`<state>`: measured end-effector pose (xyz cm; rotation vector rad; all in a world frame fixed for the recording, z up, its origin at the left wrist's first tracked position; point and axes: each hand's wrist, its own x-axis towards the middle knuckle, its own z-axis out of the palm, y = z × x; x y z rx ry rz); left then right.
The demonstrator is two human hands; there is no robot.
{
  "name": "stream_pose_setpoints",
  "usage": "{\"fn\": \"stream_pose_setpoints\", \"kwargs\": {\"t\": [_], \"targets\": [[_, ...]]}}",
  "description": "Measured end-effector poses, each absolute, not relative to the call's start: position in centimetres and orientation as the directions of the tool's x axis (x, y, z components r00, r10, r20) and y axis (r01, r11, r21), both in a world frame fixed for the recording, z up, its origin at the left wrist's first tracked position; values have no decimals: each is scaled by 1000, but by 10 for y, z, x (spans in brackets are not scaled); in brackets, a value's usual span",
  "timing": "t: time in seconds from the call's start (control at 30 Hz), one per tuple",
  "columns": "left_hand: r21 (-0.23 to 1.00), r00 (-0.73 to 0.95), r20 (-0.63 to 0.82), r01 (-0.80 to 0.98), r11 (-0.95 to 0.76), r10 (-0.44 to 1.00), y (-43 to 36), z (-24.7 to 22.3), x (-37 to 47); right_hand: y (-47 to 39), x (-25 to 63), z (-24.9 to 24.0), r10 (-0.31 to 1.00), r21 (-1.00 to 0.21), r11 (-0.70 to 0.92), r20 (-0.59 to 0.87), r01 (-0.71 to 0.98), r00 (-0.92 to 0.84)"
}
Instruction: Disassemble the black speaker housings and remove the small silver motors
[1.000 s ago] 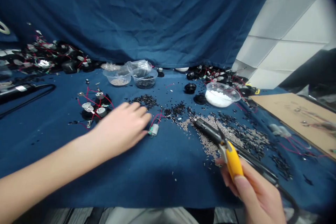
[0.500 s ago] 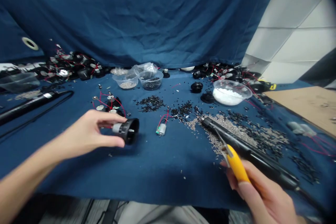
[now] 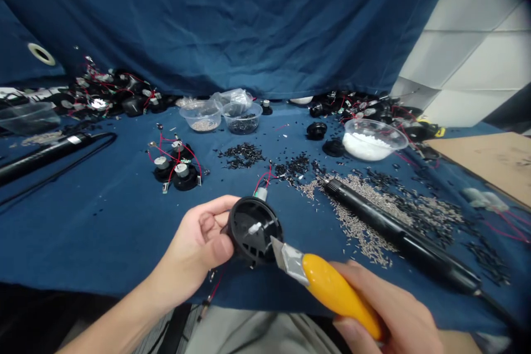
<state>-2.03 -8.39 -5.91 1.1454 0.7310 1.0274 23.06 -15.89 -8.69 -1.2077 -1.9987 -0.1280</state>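
Note:
My left hand (image 3: 207, 240) grips a round black plastic housing (image 3: 244, 240) by its left side, with the open face turned up toward me. A small white piece (image 3: 254, 228) sits at the middle of the housing, and a wire hangs below it. My right hand (image 3: 385, 304) is closed around a yellow-handled utility knife (image 3: 336, 287). The blade points left, its tip at the right rim of the housing; whether it touches, I cannot tell. Just behind the housing lies a small motor (image 3: 261, 194) with red wires, partly hidden.
A black electric screwdriver (image 3: 398, 235) lies at right across scattered screws (image 3: 357, 232). Three wired black parts (image 3: 185, 176) stand at left. Farther back are clear bowls (image 3: 201, 117), a bowl of white material (image 3: 367, 146) and heaps of wired parts (image 3: 124, 94). Cardboard (image 3: 489, 160) lies far right.
My left hand has brought the housing right and toward me, turning its open face up. My right hand has moved the knife left, up to the housing's rim.

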Motion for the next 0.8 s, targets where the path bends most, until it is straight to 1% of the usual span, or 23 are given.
{"fn": "stream_pose_setpoints", "kwargs": {"t": [0.13, 0.23, 0.4, 0.5, 0.73, 0.8], "targets": [[916, 448, -120, -294, 273, 886, -93, -55, -17, -159, 229, -81, 734, -309, 516, 640, 799, -227], [883, 462, -180, -313, 349, 868, -96, -53, -16, -161, 228, -82, 745, -327, 498, 635, 803, -203], [851, 514, -180, -347, 395, 839, -95, -50, -14, -161, 230, -83, 743, -336, 488, 644, 805, -181], [831, 524, -190, -365, 421, 830, -95, -49, -12, -160, 231, -83, 762, -358, 486, 620, 797, -185], [851, 549, -211, -305, 429, 809, -94, -53, -17, -161, 233, -83, 797, -421, 465, 582, 779, -162], [857, 564, -206, -290, 425, 800, -94, -54, -19, -161, 235, -82, 794, -416, 473, 583, 777, -172]]}}
